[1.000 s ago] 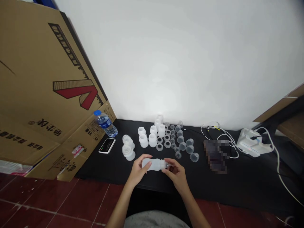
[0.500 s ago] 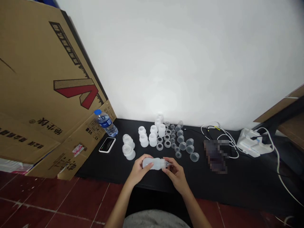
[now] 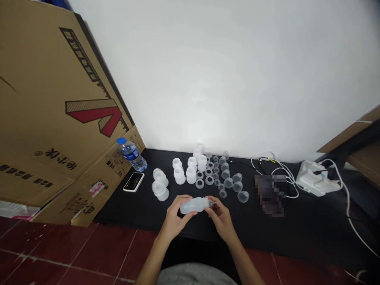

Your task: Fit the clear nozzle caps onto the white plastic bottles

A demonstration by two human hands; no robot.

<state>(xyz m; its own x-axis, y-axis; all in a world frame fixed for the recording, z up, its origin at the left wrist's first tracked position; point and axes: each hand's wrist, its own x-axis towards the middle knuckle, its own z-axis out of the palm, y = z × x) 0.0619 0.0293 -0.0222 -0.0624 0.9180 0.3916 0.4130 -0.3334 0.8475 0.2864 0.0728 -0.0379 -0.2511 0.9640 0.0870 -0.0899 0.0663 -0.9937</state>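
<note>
A translucent baby bottle (image 3: 192, 206) lies on its side in the air over the table's front part, its nipple end pointing right. My left hand (image 3: 173, 219) is wrapped round the bottle's body, thumb along the near side. My right hand (image 3: 221, 217) has its fingers closed on the collar and nipple end, which they partly hide. Beyond my hands stand several open white bottles (image 3: 179, 176). To their right lie several clear rings (image 3: 209, 180) and several domed clear caps (image 3: 243, 196). Capped white bottles (image 3: 160, 191) stand left of the open ones.
A phone-like white device (image 3: 133, 182) and a water bottle (image 3: 132, 154) are at the left of the black table (image 3: 299, 229), beside a large cardboard box (image 3: 44, 99). White cables (image 3: 292, 180) and a white power strip (image 3: 317, 178) lie at the right. A pale wall rises behind.
The baby bottle has shifted slightly right. My left thumb has moved from the bottle's upper face to its near edge, and my right fingers have changed position slightly at the collar.
</note>
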